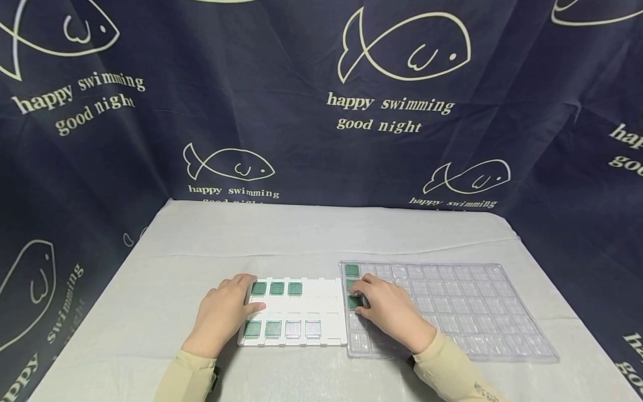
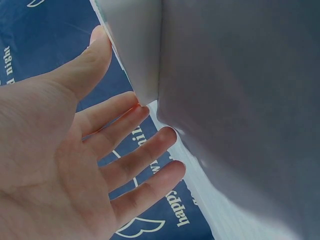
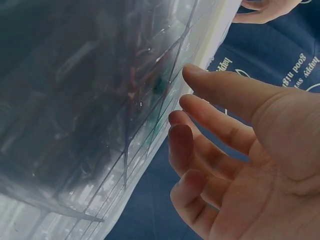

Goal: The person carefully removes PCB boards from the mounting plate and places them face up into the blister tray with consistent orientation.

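A white tray (image 1: 321, 304) lies flat on the table, with green square circuit boards (image 1: 277, 288) in its far row and lighter, shinier ones (image 1: 293, 329) in its near row. My left hand (image 1: 226, 307) rests at its left end, thumb on top and fingers along the edge; those fingers look straight in the left wrist view. Over the left column of a clear plastic tray (image 1: 442, 304) is my right hand (image 1: 394, 310). Its thumb and fingertips stand apart around a green circuit board (image 1: 354, 302) lying in a pocket. Farther up that column sits another board (image 1: 351, 270).
Rows of pockets fill the clear tray, whose left edge meets the white tray's right end. Both stand on a white-covered table (image 1: 251, 234). A dark blue curtain (image 1: 301, 111) with fish drawings hangs behind and at the sides.
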`<state>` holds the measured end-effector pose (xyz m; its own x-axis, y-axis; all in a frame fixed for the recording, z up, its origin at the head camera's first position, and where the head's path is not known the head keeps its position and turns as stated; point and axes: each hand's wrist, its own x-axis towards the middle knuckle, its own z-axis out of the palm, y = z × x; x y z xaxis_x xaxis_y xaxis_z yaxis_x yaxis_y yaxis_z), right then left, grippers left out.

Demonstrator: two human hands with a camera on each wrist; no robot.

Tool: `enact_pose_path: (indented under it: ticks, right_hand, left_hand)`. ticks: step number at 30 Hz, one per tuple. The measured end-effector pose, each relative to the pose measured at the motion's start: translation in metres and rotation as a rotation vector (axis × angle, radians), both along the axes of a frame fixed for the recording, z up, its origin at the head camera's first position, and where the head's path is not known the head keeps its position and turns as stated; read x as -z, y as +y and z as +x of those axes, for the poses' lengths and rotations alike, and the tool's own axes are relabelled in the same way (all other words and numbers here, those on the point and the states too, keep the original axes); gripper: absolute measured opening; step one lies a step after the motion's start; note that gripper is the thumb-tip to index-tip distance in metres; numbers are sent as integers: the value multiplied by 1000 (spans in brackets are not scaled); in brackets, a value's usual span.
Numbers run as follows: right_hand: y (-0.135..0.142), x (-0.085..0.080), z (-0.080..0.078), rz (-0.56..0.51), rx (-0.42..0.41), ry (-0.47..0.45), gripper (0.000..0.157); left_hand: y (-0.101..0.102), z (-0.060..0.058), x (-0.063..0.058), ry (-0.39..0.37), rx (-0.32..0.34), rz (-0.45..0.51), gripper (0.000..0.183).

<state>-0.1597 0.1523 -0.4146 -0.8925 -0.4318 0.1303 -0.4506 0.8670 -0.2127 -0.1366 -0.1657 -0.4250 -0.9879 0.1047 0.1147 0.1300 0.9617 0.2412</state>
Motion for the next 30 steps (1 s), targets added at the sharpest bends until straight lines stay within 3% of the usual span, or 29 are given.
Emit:
enact_pose_path:
  ticks: [30]
  right_hand:
    - [-9,-8,12,8,-2,61,27]
  left_hand:
    - [0,0,0,-14,0,11,62]
